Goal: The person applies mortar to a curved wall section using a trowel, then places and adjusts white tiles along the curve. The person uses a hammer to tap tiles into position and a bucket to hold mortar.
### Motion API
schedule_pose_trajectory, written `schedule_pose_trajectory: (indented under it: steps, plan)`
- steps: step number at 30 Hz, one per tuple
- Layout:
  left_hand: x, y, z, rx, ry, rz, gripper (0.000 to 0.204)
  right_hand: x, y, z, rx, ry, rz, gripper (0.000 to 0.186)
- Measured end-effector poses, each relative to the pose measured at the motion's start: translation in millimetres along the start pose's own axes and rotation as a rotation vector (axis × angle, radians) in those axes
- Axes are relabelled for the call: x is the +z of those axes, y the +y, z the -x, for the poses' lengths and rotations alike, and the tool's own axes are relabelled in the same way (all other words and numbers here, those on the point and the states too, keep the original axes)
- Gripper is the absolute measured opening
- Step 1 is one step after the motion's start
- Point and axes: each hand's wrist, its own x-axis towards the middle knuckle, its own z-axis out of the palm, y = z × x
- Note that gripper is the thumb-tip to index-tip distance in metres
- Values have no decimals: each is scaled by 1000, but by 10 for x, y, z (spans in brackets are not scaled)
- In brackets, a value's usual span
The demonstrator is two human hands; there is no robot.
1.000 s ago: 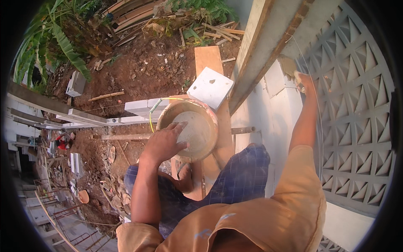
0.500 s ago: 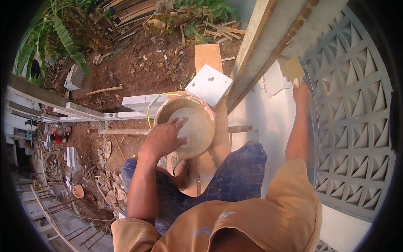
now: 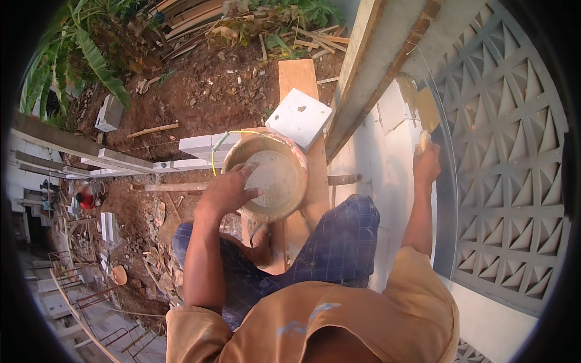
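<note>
A round bucket (image 3: pixel 301 175) holding wet grey mortar (image 3: pixel 275 175) stands on planks before me. My left hand (image 3: pixel 225 192) reaches over its left rim, open, fingers apart above the mortar. My right hand (image 3: pixel 426 164) is closed around the pale handle of a scraper (image 3: pixel 428 110), a flat, wide tool with a tan blade. That blade stands at the right edge of the white block wall (image 3: pixel 394 142), beside the grey patterned wall. Whether its edge touches the blocks I cannot tell.
A white block (image 3: pixel 299 118) lies on the wooden plank (image 3: pixel 296 78) beyond the bucket. A concrete column (image 3: pixel 387 54) rises beside the block wall. A thin string (image 3: pixel 449 127) runs before the patterned wall (image 3: pixel 508 163). Dug soil and rubble lie left; a person in red is far off.
My right hand and the scraper have come back toward me along the wall. My left hand has shifted slightly left and nearer over the bucket, staying open.
</note>
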Motion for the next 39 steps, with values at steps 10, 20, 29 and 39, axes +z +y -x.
schedule_pose_trajectory:
  steps: [10,20,29,39]
  plan:
    - [504,-702,-354,-427,559,138,81,-300,-3,181,104,-59,-93,44]
    - [2128,-1579,-821,-845,566,1480,80,-872,-1527,1507,-651,-690,-502,50]
    - [1790,-1199,-541,-631,656,1271,82,807,-2518,2136,-847,-733,-131,32]
    - [2069,-1634,-552,-753,609,1352,92,-165,-1875,1785,-384,-1031,-743,50]
